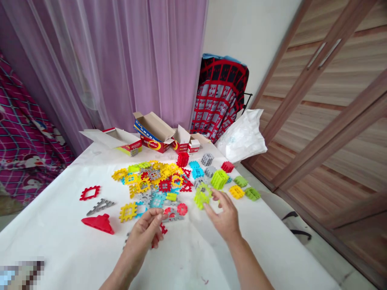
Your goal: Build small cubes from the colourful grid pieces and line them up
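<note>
My right hand (225,215) has its thumb and fingertips at the edge of a lime-green notched building piece (202,198), seemingly gripping it. Beyond the fingers stands a lime-green stack of such pieces (219,179). Over the near side of the mixed pile (154,177), my left hand (148,229) is closed, thumb against the bent fingers. What it may hold is hidden. Grey and red pieces (173,215) lie just past its fingertips, and a yellow square piece (127,212) is to its left.
Sorted stacks stand at the right: yellow (236,192), green (252,193), red (227,166), grey (207,159) and blue (197,171). Opened cartons (154,143) and a white bag (243,137) line the far edge. A red triangular part (99,223) lies at the left.
</note>
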`<action>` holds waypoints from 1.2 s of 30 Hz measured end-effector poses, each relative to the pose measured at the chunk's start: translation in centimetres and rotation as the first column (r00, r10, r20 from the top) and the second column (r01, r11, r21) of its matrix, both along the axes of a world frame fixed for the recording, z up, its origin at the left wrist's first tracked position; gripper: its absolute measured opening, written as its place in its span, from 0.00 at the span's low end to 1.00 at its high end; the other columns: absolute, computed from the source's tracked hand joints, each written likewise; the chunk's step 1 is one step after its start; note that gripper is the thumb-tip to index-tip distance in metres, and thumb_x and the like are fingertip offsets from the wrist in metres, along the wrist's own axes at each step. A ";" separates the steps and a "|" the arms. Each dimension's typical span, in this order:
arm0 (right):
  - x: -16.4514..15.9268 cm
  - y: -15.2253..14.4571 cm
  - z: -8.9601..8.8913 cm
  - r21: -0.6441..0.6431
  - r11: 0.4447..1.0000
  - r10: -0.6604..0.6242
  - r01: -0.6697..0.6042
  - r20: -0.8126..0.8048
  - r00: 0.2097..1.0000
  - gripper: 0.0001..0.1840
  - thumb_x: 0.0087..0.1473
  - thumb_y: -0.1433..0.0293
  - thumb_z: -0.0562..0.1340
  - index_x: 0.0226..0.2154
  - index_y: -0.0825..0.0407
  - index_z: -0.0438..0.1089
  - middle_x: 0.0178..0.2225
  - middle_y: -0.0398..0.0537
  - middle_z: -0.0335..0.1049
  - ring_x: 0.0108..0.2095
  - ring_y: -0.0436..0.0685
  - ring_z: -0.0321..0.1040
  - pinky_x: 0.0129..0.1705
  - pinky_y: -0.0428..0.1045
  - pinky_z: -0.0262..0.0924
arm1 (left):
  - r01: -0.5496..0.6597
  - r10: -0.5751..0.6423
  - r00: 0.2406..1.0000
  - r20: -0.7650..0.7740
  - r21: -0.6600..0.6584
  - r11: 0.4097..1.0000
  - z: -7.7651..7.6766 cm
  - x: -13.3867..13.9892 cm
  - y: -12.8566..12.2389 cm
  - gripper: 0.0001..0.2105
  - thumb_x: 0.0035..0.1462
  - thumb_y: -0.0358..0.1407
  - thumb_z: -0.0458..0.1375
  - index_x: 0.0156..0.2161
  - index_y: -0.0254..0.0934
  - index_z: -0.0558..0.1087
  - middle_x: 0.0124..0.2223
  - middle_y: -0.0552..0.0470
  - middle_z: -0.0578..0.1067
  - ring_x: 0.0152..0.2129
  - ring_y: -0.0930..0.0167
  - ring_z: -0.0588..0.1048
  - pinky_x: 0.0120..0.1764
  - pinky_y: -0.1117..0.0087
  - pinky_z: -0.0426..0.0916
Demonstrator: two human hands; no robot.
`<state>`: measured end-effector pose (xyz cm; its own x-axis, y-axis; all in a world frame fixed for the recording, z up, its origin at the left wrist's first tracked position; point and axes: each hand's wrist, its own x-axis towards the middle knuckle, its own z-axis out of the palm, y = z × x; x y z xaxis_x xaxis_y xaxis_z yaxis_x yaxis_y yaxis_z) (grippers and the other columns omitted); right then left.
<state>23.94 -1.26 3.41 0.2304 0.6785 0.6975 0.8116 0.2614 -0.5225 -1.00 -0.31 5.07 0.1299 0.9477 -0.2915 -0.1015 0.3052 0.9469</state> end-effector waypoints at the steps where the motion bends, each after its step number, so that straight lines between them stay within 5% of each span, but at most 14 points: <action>1: 2.6 -0.1 -0.2 -0.007 0.997 -0.080 0.079 -0.048 0.996 0.21 0.50 0.60 0.62 0.46 0.52 0.71 0.35 0.50 0.73 0.32 0.56 0.69 0.30 0.49 0.65 | -0.004 0.003 1.000 -0.009 -0.008 1.000 -0.1 0.0 0.0 0.30 0.35 0.60 0.64 0.37 0.38 0.70 0.30 0.52 0.78 0.13 0.79 0.65 0.15 0.77 0.56; 5: 12.8 -0.6 -1.9 -0.107 0.901 -0.434 0.421 -0.254 0.865 0.32 0.45 0.52 0.60 0.47 0.56 0.72 0.35 0.53 0.73 0.30 0.56 0.67 0.30 0.50 0.63 | 0.002 -0.003 1.000 -0.027 -0.036 0.999 -0.9 0.0 0.0 0.29 0.36 0.60 0.64 0.36 0.37 0.72 0.30 0.51 0.77 0.14 0.79 0.64 0.16 0.78 0.56; 10: 19.8 -1.0 -4.2 -0.277 0.795 -0.604 0.539 -0.289 0.743 0.37 0.38 0.48 0.59 0.44 0.59 0.74 0.32 0.53 0.72 0.30 0.59 0.67 0.38 0.54 0.63 | 0.033 -0.036 0.997 -0.061 -0.046 0.998 -2.4 -0.2 0.2 0.30 0.38 0.61 0.64 0.38 0.38 0.72 0.30 0.51 0.77 0.16 0.78 0.65 0.17 0.79 0.57; 24: 22.7 -0.3 -6.4 -0.335 0.829 -0.539 0.448 -0.264 0.800 0.35 0.40 0.48 0.61 0.43 0.57 0.75 0.30 0.47 0.70 0.27 0.53 0.62 0.32 0.50 0.59 | 0.098 -0.102 0.982 -0.162 -0.033 0.995 -3.8 -1.1 0.6 0.30 0.38 0.61 0.64 0.40 0.41 0.73 0.29 0.49 0.78 0.20 0.70 0.71 0.19 0.73 0.64; 36: 22.1 -0.6 -5.9 -0.377 0.808 -0.554 0.452 -0.229 0.800 0.35 0.40 0.48 0.60 0.44 0.56 0.75 0.29 0.46 0.70 0.26 0.54 0.62 0.32 0.51 0.59 | 0.071 -0.076 0.984 -0.160 -0.038 0.997 -2.5 -0.5 0.5 0.31 0.34 0.63 0.65 0.38 0.40 0.73 0.29 0.50 0.78 0.19 0.71 0.70 0.17 0.73 0.64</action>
